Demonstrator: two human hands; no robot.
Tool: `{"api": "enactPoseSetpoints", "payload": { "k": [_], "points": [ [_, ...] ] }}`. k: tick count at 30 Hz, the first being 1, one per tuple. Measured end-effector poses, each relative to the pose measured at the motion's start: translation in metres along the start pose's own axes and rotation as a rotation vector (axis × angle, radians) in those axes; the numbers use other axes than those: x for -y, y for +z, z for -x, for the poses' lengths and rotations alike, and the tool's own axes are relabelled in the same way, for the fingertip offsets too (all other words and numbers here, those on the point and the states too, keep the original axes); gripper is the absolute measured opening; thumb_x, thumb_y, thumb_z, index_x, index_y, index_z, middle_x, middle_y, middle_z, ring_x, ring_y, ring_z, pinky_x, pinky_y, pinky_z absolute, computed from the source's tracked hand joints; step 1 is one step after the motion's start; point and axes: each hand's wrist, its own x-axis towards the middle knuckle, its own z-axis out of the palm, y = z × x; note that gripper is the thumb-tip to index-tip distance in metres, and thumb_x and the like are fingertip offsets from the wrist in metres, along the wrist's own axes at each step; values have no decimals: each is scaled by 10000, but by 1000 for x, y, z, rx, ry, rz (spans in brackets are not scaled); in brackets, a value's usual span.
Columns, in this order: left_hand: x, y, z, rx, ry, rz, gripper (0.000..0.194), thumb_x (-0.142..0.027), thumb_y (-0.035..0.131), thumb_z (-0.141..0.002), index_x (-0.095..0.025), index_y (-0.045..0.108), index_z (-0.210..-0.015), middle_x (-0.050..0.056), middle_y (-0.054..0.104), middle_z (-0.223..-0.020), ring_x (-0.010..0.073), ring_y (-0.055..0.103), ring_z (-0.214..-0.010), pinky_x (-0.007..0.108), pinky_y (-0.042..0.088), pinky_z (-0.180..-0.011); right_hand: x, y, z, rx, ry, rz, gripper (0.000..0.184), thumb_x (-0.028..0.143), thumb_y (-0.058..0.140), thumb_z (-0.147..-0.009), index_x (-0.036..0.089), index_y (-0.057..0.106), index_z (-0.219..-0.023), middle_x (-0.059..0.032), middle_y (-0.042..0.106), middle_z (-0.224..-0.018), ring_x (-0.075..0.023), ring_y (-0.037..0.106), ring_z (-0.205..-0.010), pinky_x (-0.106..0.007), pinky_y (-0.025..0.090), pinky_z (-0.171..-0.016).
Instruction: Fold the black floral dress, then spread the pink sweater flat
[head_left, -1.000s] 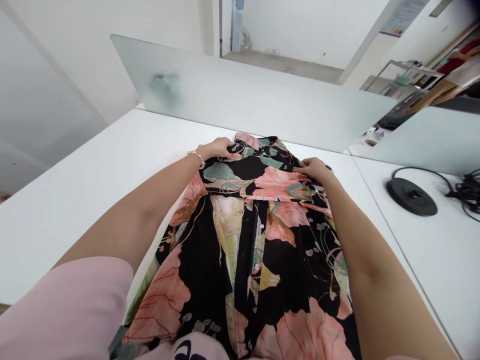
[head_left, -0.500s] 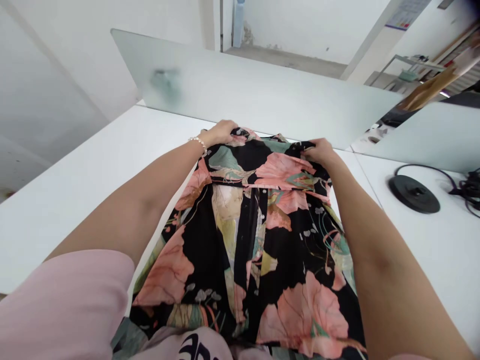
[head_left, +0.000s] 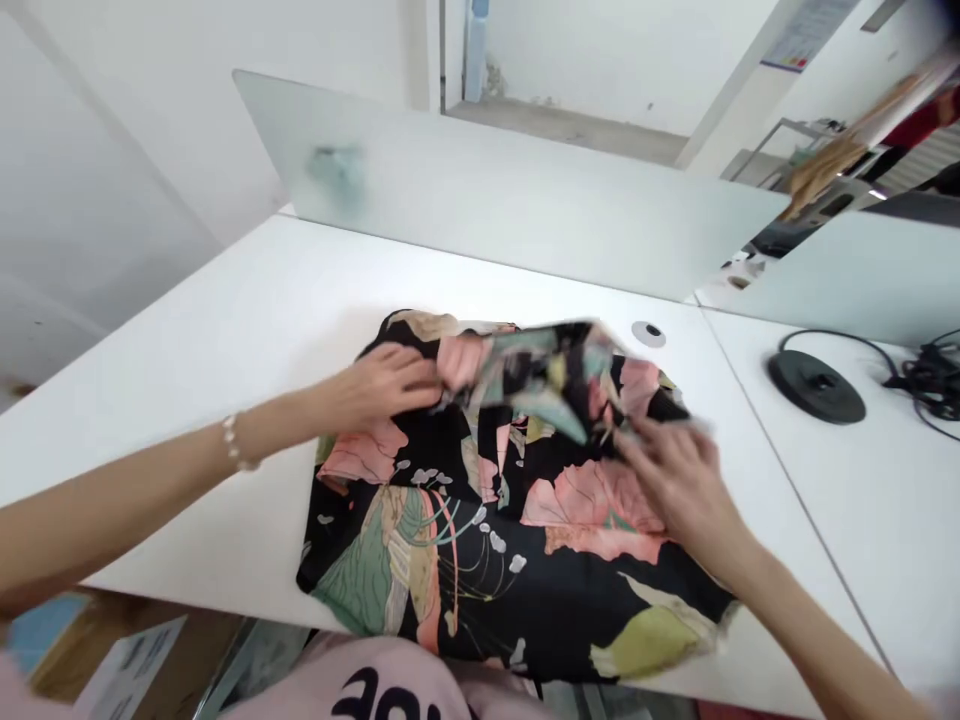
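A black shirt (head_left: pixel 517 560) with large pink, green and cream flowers lies partly folded on the white table, its lower edge near the table's front. The upper part is lifted and doubled over towards me, blurred by motion. My left hand (head_left: pixel 397 380), with a pearl bracelet on the wrist, is closed on the left end of this raised fold. At the fold's right end, my right hand (head_left: pixel 679 480) grips the cloth with bent fingers, smeared by movement. The front placket is mostly covered by the fold.
A frosted panel (head_left: pixel 487 210) edges the back of the white table (head_left: pixel 225 320). To the right are a round black base (head_left: pixel 816 386) with a cord and a tangle of black cables (head_left: pixel 934 375). A cardboard box (head_left: pixel 127 650) sits below the front left edge.
Both hands have come from the shirt's far end towards me, bringing its top over in a fold. The shirt's far edge has moved nearer, and a round cable hole in the table now shows.
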Motion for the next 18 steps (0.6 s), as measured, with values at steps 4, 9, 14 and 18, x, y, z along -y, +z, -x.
{"api": "enactPoseSetpoints", "payload": {
  "k": [4, 9, 14, 18],
  "points": [
    [3, 26, 36, 86, 32, 25, 500, -385, 677, -675, -352, 617, -1171, 59, 586, -1283, 312, 482, -1246, 474, 378, -1047, 5, 27, 46, 113, 41, -122, 554, 125, 459, -791, 253, 544, -1324, -134, 552, -1245, -303, 563, -1138, -498, 477, -909],
    [-2, 26, 14, 177, -37, 211, 685, -500, 658, -714, -218, 488, -1315, 116, 576, -1284, 263, 560, -1139, 379, 449, -959, 16, 22, 17, 126, 59, -293, 408, 180, 475, -816, 224, 604, -1201, -121, 546, -1224, -263, 585, -1095, -433, 502, -885],
    [-24, 31, 4, 120, -110, 401, 324, -419, 527, -833, -211, 575, -1078, 60, 646, -993, 180, 588, -806, 302, 469, -680, 30, 14, 3, 170, 50, -360, 269, 224, 434, -917, 233, 663, -1057, -99, 617, -1015, -231, 620, -881, -367, 497, -725],
    [-49, 20, 28, -8, -113, 355, 237, -395, 435, -884, -238, 611, -862, 41, 636, -911, 177, 574, -772, 322, 465, -685, 32, -6, 22, 77, 136, -474, 194, 268, 449, -943, 264, 642, -937, -66, 626, -943, -225, 620, -837, -372, 494, -706]
  ]
}}
